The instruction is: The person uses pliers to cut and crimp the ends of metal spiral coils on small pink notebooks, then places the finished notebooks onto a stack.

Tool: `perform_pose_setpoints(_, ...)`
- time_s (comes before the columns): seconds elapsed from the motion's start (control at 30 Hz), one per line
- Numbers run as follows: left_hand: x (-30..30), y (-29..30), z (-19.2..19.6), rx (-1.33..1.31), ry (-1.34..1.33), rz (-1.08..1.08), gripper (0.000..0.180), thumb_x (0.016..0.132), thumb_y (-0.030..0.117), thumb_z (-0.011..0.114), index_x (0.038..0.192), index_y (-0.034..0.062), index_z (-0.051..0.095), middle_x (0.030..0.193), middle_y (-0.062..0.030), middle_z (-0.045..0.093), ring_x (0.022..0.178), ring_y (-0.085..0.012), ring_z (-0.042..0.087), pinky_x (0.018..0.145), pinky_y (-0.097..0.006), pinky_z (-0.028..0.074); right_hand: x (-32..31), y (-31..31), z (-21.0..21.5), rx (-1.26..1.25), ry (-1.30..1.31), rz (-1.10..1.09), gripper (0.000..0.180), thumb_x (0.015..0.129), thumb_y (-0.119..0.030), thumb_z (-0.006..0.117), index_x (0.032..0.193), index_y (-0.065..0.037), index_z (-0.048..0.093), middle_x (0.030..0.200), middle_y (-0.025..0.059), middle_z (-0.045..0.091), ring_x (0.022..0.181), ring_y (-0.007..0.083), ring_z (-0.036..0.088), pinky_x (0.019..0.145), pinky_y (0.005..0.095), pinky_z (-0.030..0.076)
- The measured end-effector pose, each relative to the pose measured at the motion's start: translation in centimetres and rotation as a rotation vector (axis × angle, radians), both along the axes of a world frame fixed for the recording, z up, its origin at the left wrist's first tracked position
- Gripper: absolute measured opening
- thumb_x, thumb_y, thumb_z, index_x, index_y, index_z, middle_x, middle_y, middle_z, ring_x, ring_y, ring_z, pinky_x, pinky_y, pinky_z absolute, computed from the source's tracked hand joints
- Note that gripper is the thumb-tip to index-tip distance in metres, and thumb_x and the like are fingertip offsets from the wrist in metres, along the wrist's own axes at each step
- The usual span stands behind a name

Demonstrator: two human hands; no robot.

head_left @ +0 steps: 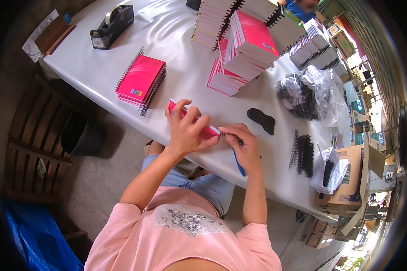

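Note:
Over the near edge of the table, my left hand (187, 128) is closed around a small pink-covered notebook (208, 132), its fingers spread across the cover. My right hand (243, 147) pinches at the notebook's right end, where a short bit of dark coil shows. A tool with a curved blue handle (238, 162) sticks out below the right palm; its working end is hidden by the fingers. To the left lies a stack of pink notebooks (142, 77) with black spiral coils. A black, sole-shaped flat piece (261, 120) rests just beyond my right hand.
Tall stacks of pink-covered page blocks (248, 40) stand at the back. A black tape dispenser (113, 27) sits far left. On the right are loose black coils (301, 153), a clear plastic bag (319, 95) and a cardboard box (348, 176). A dark bin (83, 135) stands below the table.

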State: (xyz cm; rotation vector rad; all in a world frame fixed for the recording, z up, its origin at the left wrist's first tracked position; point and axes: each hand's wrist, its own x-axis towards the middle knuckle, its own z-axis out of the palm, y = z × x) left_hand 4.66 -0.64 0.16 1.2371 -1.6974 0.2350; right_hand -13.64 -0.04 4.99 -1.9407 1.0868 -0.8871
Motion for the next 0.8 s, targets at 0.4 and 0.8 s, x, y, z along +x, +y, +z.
perform_pose_setpoints(0.4,0.7,0.7,0.2,0.061,-0.122,0.018,0.051,0.055,0.056,0.075,0.087,0.0192,0.060,0.090,-0.0004,0.052,0.103,-0.0256,0.045,0.084,-0.047,0.028,0.7,0.6,1.2,0.127,0.035,-0.090,0.027,0.090,-0.008,0.056,0.117,-0.008,0.058,0.075,0.0064,0.059,0.061,0.0143,0.055,0.060,0.0259,0.045)
perform_pose_setpoints(0.8,1.5,0.3,0.5,0.050,0.013,-0.099,0.053,0.059,0.057,0.074,0.089,0.0157,0.060,0.100,-0.0034,0.051,0.104,-0.0279,0.044,0.088,-0.045,0.032,-5.6,-3.1,0.2,-0.189,0.472,-0.295,0.029,0.089,-0.007,0.050,0.115,-0.012,0.060,0.115,0.0113,0.058,0.102,0.0219,0.057,0.084,0.0365,0.044)
